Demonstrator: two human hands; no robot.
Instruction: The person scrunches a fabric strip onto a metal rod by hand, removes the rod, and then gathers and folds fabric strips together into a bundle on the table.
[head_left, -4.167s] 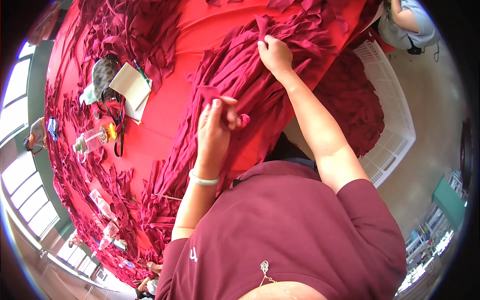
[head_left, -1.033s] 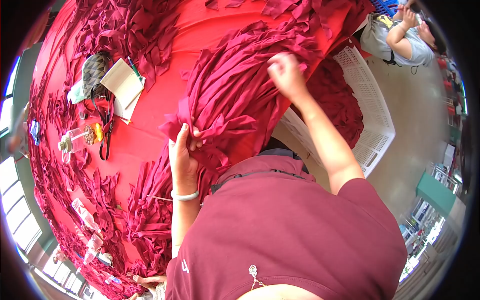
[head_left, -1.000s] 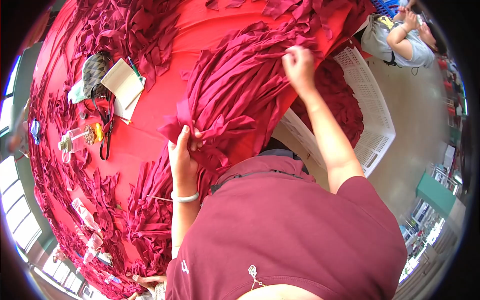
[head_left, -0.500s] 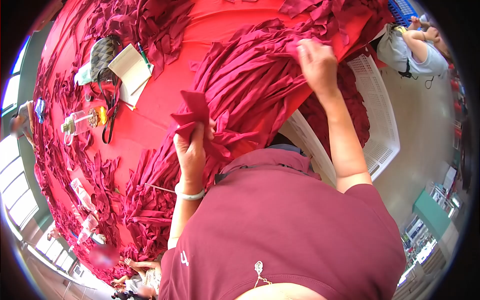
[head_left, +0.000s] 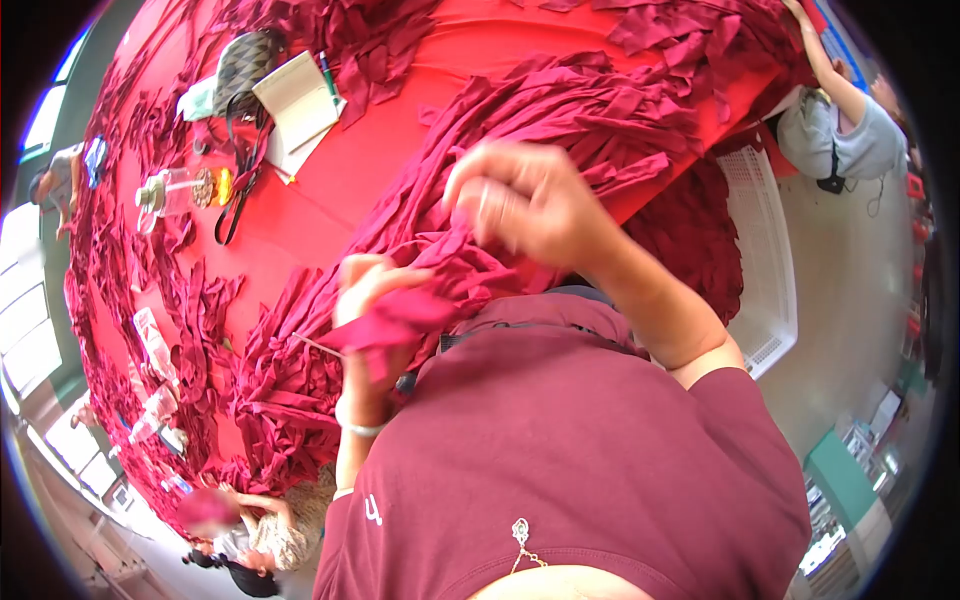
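Note:
My left hand [head_left: 362, 290] is closed on a few dark red fabric pieces [head_left: 400, 318] in front of my waist, their loose ends fanning out past the fingers. My right hand [head_left: 530, 205], a little blurred, hovers over the heap with its fingers curled in; whether anything is between the fingertips is hidden. Beneath both hands spreads a long heap of dark red fabric strips [head_left: 560, 110], lying in overlapping layers on a bright red table cover [head_left: 330, 205].
A white plastic basket [head_left: 768, 250] with red fabric stands at my right. On the table are an open notebook [head_left: 300, 100], a green pen [head_left: 328, 74], a patterned bag [head_left: 247, 65] and a clear bottle [head_left: 170, 192]. Other people [head_left: 275, 530] work around the table's edge.
My right hand has left the far part of the heap and come back toward my left hand. The fabric in my left hand has tipped lower. At the far right, a person's arm now reaches over the table.

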